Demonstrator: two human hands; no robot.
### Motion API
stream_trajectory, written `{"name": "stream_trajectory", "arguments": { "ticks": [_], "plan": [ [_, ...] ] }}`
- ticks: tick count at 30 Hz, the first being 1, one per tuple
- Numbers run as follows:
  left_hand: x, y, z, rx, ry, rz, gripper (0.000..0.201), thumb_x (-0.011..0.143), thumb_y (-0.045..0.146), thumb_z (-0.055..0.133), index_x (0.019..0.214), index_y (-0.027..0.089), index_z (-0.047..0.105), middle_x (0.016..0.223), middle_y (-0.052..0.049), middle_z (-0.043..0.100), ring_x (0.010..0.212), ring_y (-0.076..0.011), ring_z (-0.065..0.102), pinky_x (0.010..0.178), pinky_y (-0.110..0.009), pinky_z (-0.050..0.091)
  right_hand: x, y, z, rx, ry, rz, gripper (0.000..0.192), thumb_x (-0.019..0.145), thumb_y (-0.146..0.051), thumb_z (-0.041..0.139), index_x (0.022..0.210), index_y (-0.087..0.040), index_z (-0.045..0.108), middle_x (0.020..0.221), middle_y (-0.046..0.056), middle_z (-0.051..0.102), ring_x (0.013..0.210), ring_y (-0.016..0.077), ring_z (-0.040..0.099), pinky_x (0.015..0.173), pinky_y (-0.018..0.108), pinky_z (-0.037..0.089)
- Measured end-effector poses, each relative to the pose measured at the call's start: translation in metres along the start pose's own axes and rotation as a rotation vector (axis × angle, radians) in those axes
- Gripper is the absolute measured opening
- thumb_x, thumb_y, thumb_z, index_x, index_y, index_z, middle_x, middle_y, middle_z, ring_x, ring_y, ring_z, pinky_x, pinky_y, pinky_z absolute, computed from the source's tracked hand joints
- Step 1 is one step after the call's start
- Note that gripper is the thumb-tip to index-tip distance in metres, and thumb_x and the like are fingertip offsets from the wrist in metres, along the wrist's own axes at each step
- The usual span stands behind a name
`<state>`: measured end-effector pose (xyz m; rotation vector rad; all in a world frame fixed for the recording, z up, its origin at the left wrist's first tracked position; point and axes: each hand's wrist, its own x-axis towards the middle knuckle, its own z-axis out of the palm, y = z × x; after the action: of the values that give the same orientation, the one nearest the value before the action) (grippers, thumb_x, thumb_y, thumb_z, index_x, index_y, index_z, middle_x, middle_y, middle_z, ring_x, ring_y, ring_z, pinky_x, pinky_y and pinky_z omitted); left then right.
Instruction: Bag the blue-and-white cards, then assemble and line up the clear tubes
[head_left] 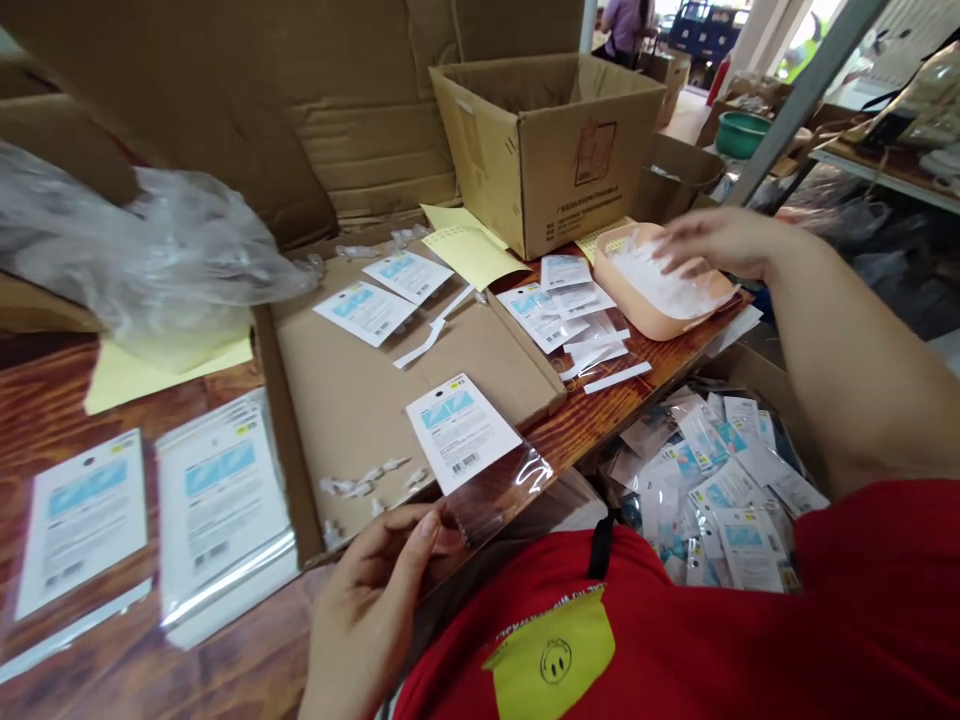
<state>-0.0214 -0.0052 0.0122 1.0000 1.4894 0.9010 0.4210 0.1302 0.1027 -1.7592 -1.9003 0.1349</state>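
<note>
My left hand, thumb and fingers closed, pinches the lower edge of a clear plastic bag. A white printed card with a blue band shows in the bag's upper part. My right hand reaches over a peach-coloured basin, its fingers apart and touching or just above a heap of whitish translucent pieces. Their exact kind is too blurred to tell. Beneath the bag lies a shallow cardboard tray with small white pieces and more printed cards.
At the left lies a stack of bagged cards beside crumpled clear plastic. A tall cardboard box stands behind the basin. Below the table edge, a box holds many filled packets. Another person is far back.
</note>
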Motion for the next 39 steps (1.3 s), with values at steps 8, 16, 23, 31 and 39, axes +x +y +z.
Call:
{"name": "stream_trajectory", "arguments": {
  "ticks": [8,16,23,31,39],
  "plan": [
    [0.025,-0.013,-0.019,0.691,0.180,0.930,0.023,0.073,0.026,0.083,0.092,0.025,0.070,0.089,-0.006,0.071,0.081,-0.0220,0.067,0.074,-0.031,0.055,-0.004,-0.020,-0.001,0.729,0.099,0.533,0.046,0.106,-0.035,0.027,0.080,-0.009,0.055,0.064,-0.008,0.057,0.048,-0.0020,0.047,0.054,0.018,0.034],
    [0.025,-0.015,-0.011,0.651,-0.002,1.105,0.030,0.086,0.005,0.064,0.102,0.027,0.077,0.100,-0.005,0.079,0.098,-0.0190,0.074,0.092,-0.030,0.056,-0.094,-0.126,0.097,0.280,-0.135,-0.538,0.020,0.094,-0.017,0.061,0.110,-0.026,0.070,0.100,0.005,0.073,0.093,0.0185,0.070,0.082,0.035,0.058],
    [0.013,-0.013,-0.021,0.707,-0.056,0.998,0.028,0.090,0.009,0.062,0.104,0.026,0.080,0.107,-0.006,0.080,0.106,-0.0199,0.075,0.098,-0.029,0.058,-0.117,-0.148,0.150,0.484,-0.124,-0.738,0.035,0.094,-0.005,0.057,0.121,-0.023,0.069,0.110,0.009,0.076,0.099,0.0176,0.072,0.078,0.033,0.060],
    [0.005,-0.018,-0.026,0.572,-0.146,0.761,0.014,0.087,0.021,0.074,0.097,0.027,0.082,0.100,-0.005,0.081,0.108,-0.0224,0.075,0.096,-0.029,0.060,-0.135,-0.157,0.155,0.802,-0.103,-0.435,0.026,0.083,-0.005,0.072,0.096,-0.026,0.080,0.096,0.004,0.079,0.085,0.0159,0.076,0.073,0.025,0.065],
    [0.011,-0.028,-0.016,0.470,0.071,1.076,0.035,0.086,0.016,0.075,0.121,0.020,0.072,0.109,-0.009,0.074,0.099,-0.0165,0.071,0.089,-0.028,0.061,-0.147,-0.155,0.161,0.849,-0.061,-0.359,0.030,0.079,-0.004,0.075,0.095,-0.028,0.081,0.091,0.002,0.079,0.082,0.0158,0.075,0.073,0.024,0.065]
  ]
}}
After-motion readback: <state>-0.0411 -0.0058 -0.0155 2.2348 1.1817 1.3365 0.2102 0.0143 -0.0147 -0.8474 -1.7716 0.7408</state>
